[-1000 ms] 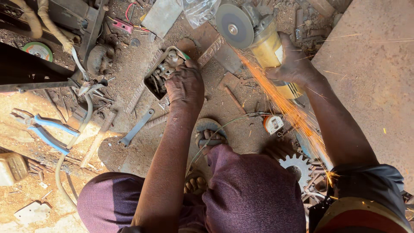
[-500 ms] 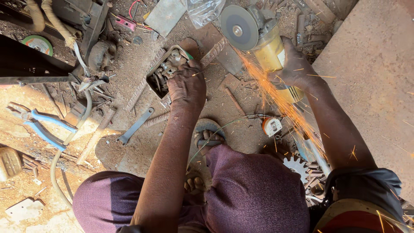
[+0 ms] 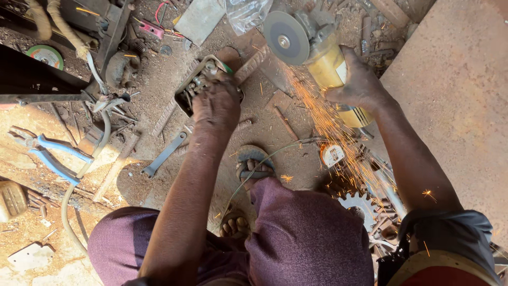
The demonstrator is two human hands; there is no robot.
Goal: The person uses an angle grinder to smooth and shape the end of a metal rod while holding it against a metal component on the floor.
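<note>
- Left hand (image 3: 216, 106) clamps down on the metal part (image 3: 198, 85), steadying it for cutting.
- Right hand (image 3: 360, 85) wraps the grinder (image 3: 323, 58); its disc (image 3: 286, 37) throws sparks (image 3: 323, 127).

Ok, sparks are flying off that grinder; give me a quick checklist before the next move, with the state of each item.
1. Right hand gripping the yellow angle grinder: ok.
2. Left hand pressing down on the metal part: ok.
3. Gloves: not ok, both hands bare.
4. Feet covered: not ok, the sandalled foot sits close to the spark stream.
5. Cable away from the disc: cannot tell, it runs across the ground under the sparks.
6. Ground around the work: not ok, blue pliers, a wrench and scrap lie about.
</note>
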